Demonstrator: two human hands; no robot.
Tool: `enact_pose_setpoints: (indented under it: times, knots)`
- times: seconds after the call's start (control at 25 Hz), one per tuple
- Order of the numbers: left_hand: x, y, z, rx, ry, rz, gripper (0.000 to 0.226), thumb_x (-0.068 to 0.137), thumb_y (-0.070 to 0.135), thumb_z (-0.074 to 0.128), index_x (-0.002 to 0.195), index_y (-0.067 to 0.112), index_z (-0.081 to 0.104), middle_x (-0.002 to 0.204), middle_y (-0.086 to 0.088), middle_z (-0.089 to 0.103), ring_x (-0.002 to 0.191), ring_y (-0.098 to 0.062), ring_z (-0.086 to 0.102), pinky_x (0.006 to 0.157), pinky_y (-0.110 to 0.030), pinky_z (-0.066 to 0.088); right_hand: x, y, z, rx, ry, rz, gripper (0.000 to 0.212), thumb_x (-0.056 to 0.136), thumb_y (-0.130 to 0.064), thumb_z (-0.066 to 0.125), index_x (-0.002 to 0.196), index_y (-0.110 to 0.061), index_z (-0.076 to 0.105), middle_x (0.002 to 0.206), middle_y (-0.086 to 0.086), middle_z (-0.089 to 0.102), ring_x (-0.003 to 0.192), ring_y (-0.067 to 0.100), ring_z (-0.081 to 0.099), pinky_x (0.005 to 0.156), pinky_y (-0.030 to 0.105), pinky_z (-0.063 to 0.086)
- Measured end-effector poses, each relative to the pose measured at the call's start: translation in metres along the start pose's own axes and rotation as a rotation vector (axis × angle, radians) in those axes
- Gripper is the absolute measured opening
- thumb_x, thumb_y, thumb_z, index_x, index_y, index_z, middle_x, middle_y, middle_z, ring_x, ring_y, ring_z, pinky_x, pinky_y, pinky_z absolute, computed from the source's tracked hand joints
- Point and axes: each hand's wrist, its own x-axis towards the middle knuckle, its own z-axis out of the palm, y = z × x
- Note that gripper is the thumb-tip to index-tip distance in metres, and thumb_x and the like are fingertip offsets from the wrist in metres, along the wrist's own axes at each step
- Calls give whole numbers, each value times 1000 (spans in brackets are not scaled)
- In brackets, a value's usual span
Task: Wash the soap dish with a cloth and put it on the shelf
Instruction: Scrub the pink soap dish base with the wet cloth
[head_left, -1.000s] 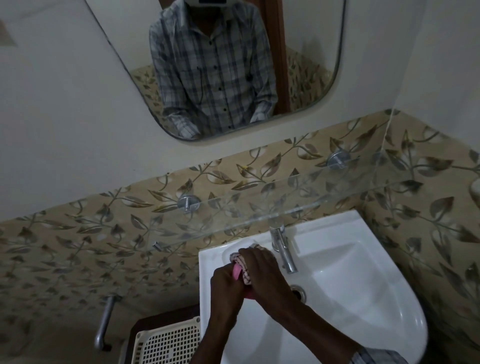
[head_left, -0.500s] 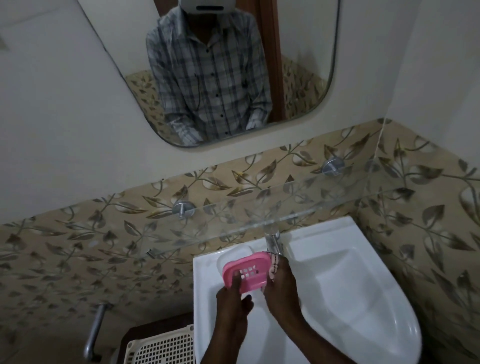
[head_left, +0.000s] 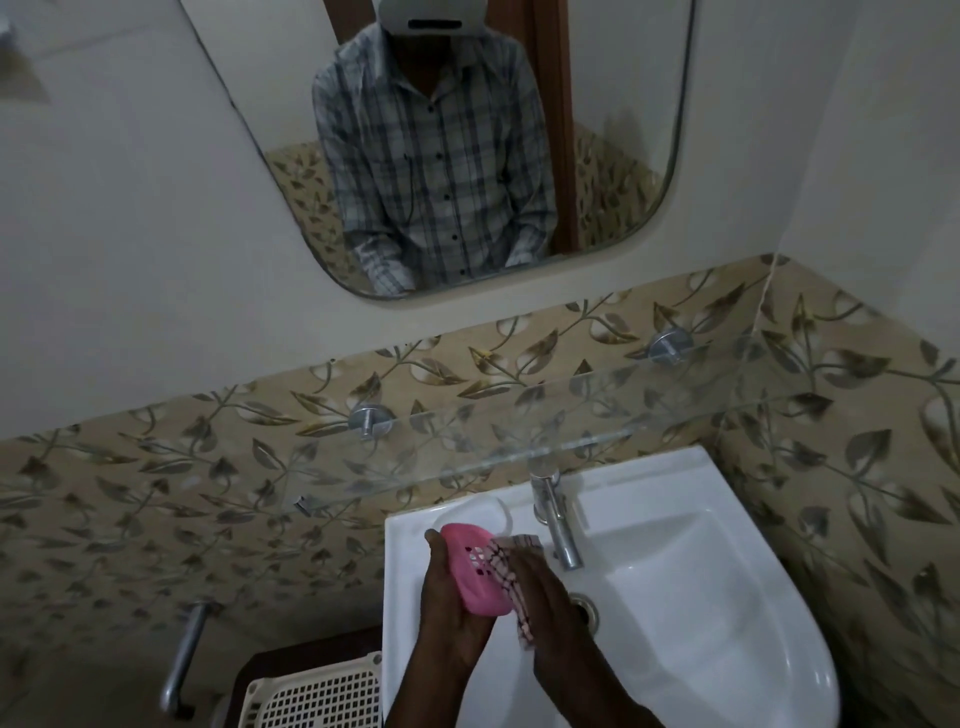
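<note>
Dish (head_left: 475, 571) pink, slotted plastic, over near-left of sink (head_left: 701, 649). Left hand (head_left: 452, 608) clamped on its left edge; right hand (head_left: 540, 587) presses cloth (head_left: 511, 577) against right side. Likely light, stiff, slippery wet; hold by rims. Glass shelf (head_left: 519, 431) just beyond, bare. Tap (head_left: 556, 519) close right, could snag lift.

Soap dish (head_left: 475, 571) partly hidden by cloth (head_left: 511, 582); basket (head_left: 322, 696) cut off at bottom edge.
</note>
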Motion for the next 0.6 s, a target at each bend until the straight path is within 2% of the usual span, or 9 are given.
enact_pose_setpoints:
  times: [0.04,0.08,0.12,0.16,0.2,0.28,0.4,0.52,0.6]
  knots:
    - [2,2,-5,34,19,14,90,77,65,60,135,-2,49,128,-33,56,117,-46,53,108,-60,33,4,1,-7,172,-10,134,34,100,-34,53,134,-37,52,139,-14,55,129,8,52,102,10,42]
    - [4,4,-9,77,48,18,89,80,71,49,132,-2,52,120,-31,59,109,-45,56,105,-60,36,13,7,-15,272,47,256,39,96,-15,60,133,-27,56,136,-4,58,125,14,56,102,16,44]
    - [5,6,-12,120,73,8,90,83,74,40,129,-2,53,113,-30,60,102,-44,58,100,-58,41,24,10,-23,264,145,332,45,89,1,61,130,-18,60,131,4,60,121,19,60,102,20,45]
    - [4,6,-16,135,75,-13,90,85,73,37,127,-4,54,110,-30,60,98,-44,58,95,-57,46,32,11,-32,240,212,319,47,85,8,61,126,-14,63,124,5,63,116,19,62,100,19,45]
    - [2,5,-16,142,59,-32,86,87,70,37,128,-4,54,108,-30,60,95,-44,59,89,-55,52,40,7,-39,242,237,250,46,83,9,61,123,-14,65,120,1,64,113,14,62,97,13,43]
    - [-4,-1,-11,164,24,-45,73,92,59,41,128,-3,56,106,-28,65,94,-42,62,83,-52,55,51,-6,-49,248,111,33,47,82,5,57,123,-16,65,121,-6,62,117,7,58,100,11,41]
    - [-8,-4,3,59,21,-35,56,101,46,37,117,-1,63,104,-24,72,98,-36,64,87,-48,51,61,-15,-38,118,-145,-203,44,87,-2,63,129,-13,62,133,3,58,127,17,51,111,32,40]
    - [-10,7,10,49,-11,-75,59,100,47,39,122,-3,61,113,-27,68,106,-39,59,90,-50,53,62,-18,-38,156,-50,-242,35,86,0,66,119,-10,68,120,8,69,115,20,61,102,41,47]
    - [-12,8,2,124,13,-135,64,98,50,39,128,-4,58,116,-28,67,106,-40,60,85,-48,57,57,-11,-43,121,-67,-451,23,89,-11,63,112,-10,69,109,13,73,110,21,62,100,40,48]
